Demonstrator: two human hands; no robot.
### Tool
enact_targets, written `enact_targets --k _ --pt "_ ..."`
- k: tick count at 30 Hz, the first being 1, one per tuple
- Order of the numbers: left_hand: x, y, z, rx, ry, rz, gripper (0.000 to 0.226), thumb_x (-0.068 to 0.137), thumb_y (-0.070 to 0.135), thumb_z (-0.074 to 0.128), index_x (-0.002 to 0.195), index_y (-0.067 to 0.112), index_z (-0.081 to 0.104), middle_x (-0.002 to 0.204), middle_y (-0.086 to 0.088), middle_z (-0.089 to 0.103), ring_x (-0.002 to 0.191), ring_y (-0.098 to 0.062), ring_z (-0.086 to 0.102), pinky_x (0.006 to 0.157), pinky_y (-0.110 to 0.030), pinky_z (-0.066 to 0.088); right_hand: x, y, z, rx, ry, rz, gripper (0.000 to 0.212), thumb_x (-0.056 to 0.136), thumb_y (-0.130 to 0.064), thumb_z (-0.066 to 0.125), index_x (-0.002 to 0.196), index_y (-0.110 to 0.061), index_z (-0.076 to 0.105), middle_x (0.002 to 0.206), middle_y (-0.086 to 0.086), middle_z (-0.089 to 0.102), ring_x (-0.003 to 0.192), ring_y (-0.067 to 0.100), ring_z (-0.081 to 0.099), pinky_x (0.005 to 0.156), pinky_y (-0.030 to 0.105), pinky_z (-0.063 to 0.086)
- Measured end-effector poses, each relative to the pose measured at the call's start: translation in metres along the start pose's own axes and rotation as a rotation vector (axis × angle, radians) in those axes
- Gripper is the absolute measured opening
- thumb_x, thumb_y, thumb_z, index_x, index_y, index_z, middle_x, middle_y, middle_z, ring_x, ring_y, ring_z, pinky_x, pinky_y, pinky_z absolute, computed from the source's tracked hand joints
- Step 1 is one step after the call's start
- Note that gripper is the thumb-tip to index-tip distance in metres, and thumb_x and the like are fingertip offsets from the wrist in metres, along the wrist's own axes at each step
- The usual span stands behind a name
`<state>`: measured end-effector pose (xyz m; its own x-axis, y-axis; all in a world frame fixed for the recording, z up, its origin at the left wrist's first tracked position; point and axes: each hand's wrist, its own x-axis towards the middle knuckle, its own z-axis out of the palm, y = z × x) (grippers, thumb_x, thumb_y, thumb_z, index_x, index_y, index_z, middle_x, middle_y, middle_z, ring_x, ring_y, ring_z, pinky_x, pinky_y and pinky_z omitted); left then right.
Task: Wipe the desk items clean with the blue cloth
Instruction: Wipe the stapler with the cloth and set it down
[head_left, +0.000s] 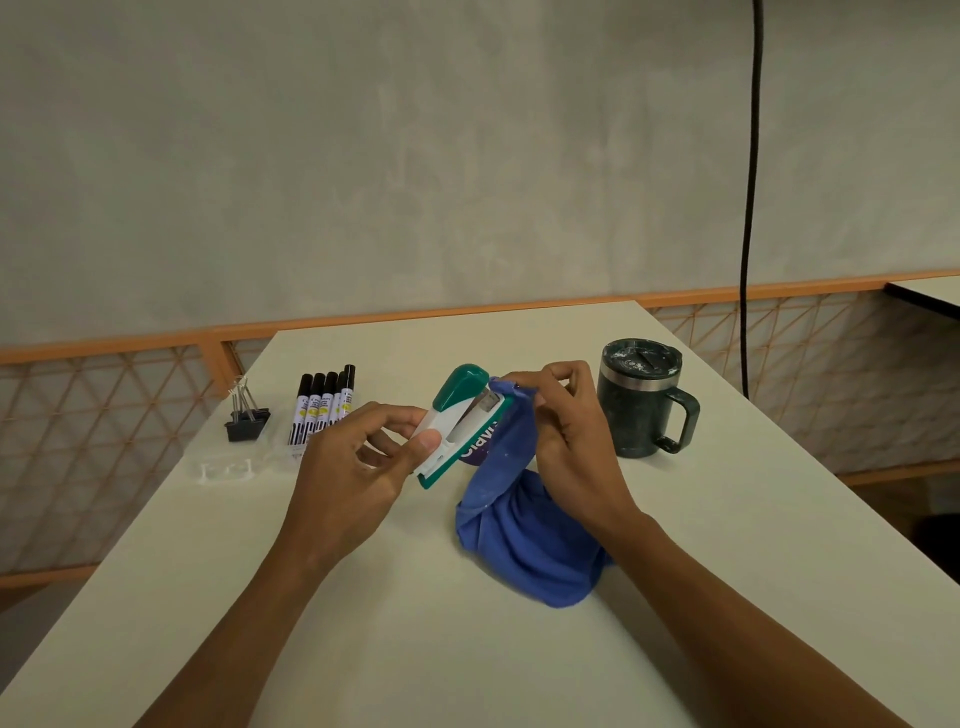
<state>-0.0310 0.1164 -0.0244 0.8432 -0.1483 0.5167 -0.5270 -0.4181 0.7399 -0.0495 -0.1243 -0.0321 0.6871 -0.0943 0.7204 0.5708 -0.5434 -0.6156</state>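
Observation:
My left hand (358, 462) grips the near end of a green and white stapler (460, 415), lifted above the white table (363, 623) and tilted with its head pointing away. My right hand (566, 431) pinches the blue cloth (524, 535) and holds its upper end against the stapler's right side near the front. The rest of the cloth hangs down and bunches on the table under my right wrist.
A dark lidded mug (644, 402) with its handle to the right stands right of my hands. Several black markers (324, 405) lie at the back left, with black binder clips (247, 415) and a clear plastic piece (226, 470) beside them. A black cable (748, 208) hangs behind.

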Motion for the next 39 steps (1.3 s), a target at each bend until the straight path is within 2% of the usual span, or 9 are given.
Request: enact_targets --k 4,8,10,14,18,26,33,37,39 --pt "0.0 -0.002 -0.001 0.032 0.019 0.014 0.028 0.09 0.044 0.077 0.114 0.029 0.076 0.1 0.021 0.074 0.096 0.002 0.07 0.058 -0.015 0.052 -0.001 0.005 -0.005 -0.21 -0.053 -0.097 0.047 0.104 -0.006 0.04 0.131 -0.03 0.07 0.125 0.0 0.044 0.102 -0.002 0.056 0.071 0.006 0.051" --pt "0.0 -0.001 -0.004 0.069 0.026 0.033 0.032 0.09 0.046 0.075 0.117 0.029 0.075 0.104 0.019 0.072 0.099 0.008 0.067 0.06 -0.015 0.053 0.005 0.007 -0.012 -0.477 -0.147 -0.189 0.051 0.101 -0.021 0.031 0.135 -0.033 0.067 0.128 0.006 0.047 0.094 0.02 0.057 0.064 0.033 0.058" --pt "0.001 -0.002 -0.005 0.078 0.032 0.032 0.032 0.091 0.046 0.074 0.118 0.029 0.075 0.104 0.017 0.072 0.097 0.008 0.067 0.059 -0.015 0.052 0.006 0.005 -0.013 -0.535 -0.168 -0.223 0.05 0.102 -0.022 0.033 0.136 -0.032 0.067 0.129 0.009 0.048 0.094 0.023 0.057 0.065 0.037 0.058" --pt "0.0 0.001 -0.002 0.091 0.035 0.02 0.037 0.089 0.05 0.071 0.117 0.026 0.076 0.102 0.018 0.072 0.092 -0.002 0.071 0.059 -0.013 0.053 -0.002 0.0 -0.007 -0.574 -0.223 -0.334 0.048 0.093 -0.004 0.071 0.133 -0.031 0.07 0.131 0.011 0.05 0.103 0.028 0.057 0.074 0.038 0.056" --pt "-0.002 0.001 -0.001 0.092 0.044 0.008 0.043 0.087 0.053 0.069 0.116 0.023 0.077 0.102 0.013 0.073 0.086 -0.011 0.071 0.057 -0.013 0.051 -0.006 -0.001 0.002 -0.622 -0.222 -0.374 0.058 0.081 -0.008 0.089 0.132 -0.031 0.071 0.131 0.013 0.056 0.109 0.031 0.059 0.079 0.042 0.057" --pt "-0.002 0.005 -0.002 0.122 0.058 -0.003 0.041 0.088 0.056 0.069 0.115 0.026 0.076 0.096 0.024 0.068 0.086 0.006 0.069 0.058 -0.012 0.052 -0.002 0.0 0.003 -0.686 -0.118 -0.329 0.054 0.087 -0.006 0.079 0.133 -0.032 0.069 0.124 0.01 0.055 0.1 0.03 0.056 0.077 0.044 0.05" --pt "-0.002 0.004 -0.001 0.13 0.068 -0.025 0.038 0.088 0.056 0.067 0.113 0.028 0.074 0.099 0.016 0.071 0.082 -0.004 0.068 0.056 -0.014 0.054 -0.012 0.0 0.009 -0.63 -0.203 -0.391 0.066 0.077 -0.004 0.089 0.133 -0.032 0.07 0.129 0.009 0.054 0.107 0.028 0.055 0.079 0.042 0.052" --pt "-0.001 0.004 -0.001 0.114 0.077 -0.012 0.032 0.09 0.052 0.07 0.112 0.029 0.075 0.096 0.02 0.07 0.087 0.01 0.067 0.058 -0.011 0.051 -0.004 0.003 -0.003 -0.645 -0.075 -0.328 0.048 0.091 -0.007 0.071 0.134 -0.029 0.07 0.123 0.01 0.055 0.1 0.026 0.054 0.074 0.042 0.052" --pt "-0.001 0.003 -0.002 0.097 0.076 -0.016 0.032 0.09 0.051 0.071 0.112 0.029 0.075 0.096 0.019 0.071 0.089 0.014 0.064 0.058 -0.013 0.051 -0.003 0.008 -0.008 -0.606 0.011 -0.232 0.053 0.087 0.0 0.074 0.133 -0.027 0.071 0.122 0.009 0.055 0.095 0.024 0.054 0.071 0.04 0.051"
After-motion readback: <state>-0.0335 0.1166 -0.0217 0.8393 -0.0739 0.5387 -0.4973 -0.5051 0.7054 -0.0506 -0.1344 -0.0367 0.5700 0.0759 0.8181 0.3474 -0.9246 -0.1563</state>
